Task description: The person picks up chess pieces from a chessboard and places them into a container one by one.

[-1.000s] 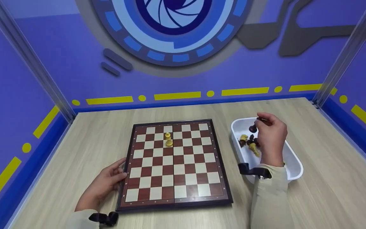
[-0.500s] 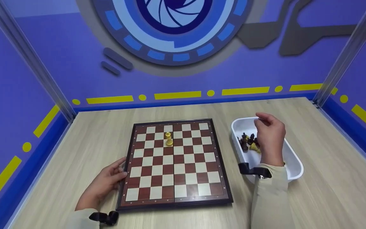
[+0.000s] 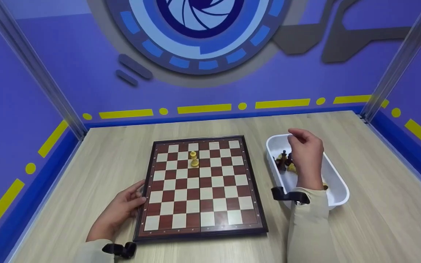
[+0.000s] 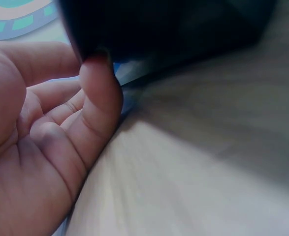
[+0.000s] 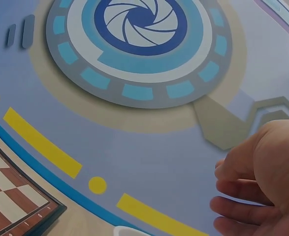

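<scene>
My left hand (image 3: 122,206) grips the left edge of a brown-and-cream chessboard (image 3: 205,193), thumb on the rim. In the left wrist view, its fingers meet the board's dark side (image 4: 174,29). A single yellow chess piece (image 3: 194,163) with a crown-like top stands toward the board's far end. Over the white tray (image 3: 336,188) hovers my right hand (image 3: 308,157), fingers loosely bent. The right wrist view shows nothing in that hand (image 5: 262,182). Beneath it lie dark chess pieces (image 3: 283,160) and yellow chess pieces (image 3: 291,167), partly hidden by the hand.
The wooden table (image 3: 97,160) carries the board and, to its right, the tray. A blue-violet panel (image 3: 232,87) with yellow dashes closes off the back, and side panels stand left and right. Black camera straps (image 3: 120,250) sit on both wrists.
The dark chess piece that my right hand held has dropped into the tray, and other pieces there shifted. The right hand has moved slightly left. The left hand stays on the board.
</scene>
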